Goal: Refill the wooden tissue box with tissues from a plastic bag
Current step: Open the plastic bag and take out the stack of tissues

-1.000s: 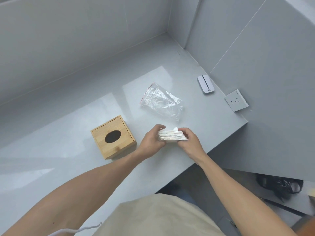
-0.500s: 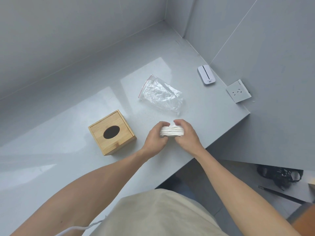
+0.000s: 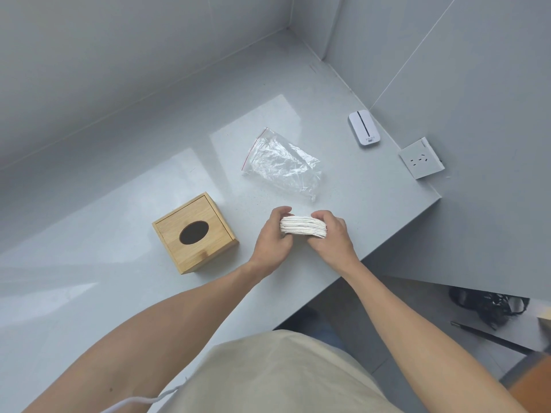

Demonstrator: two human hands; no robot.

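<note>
1. a white tissue stack point(image 3: 303, 227) is gripped at both ends, the left hand point(image 3: 272, 236) fingers and right hand point(image 3: 329, 236) fingers curled around it, just above the grey table point(image 3: 119, 293).
2. the wooden tissue box point(image 3: 195, 232) is seen standing to the left, its oval opening facing up.
3. the emptied plastic bag point(image 3: 283, 163) is seen lying flat beyond the hands.

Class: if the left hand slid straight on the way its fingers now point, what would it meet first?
The left hand already touches the tissue stack; beyond that lies the right hand, gripping the stack's other end.
</note>
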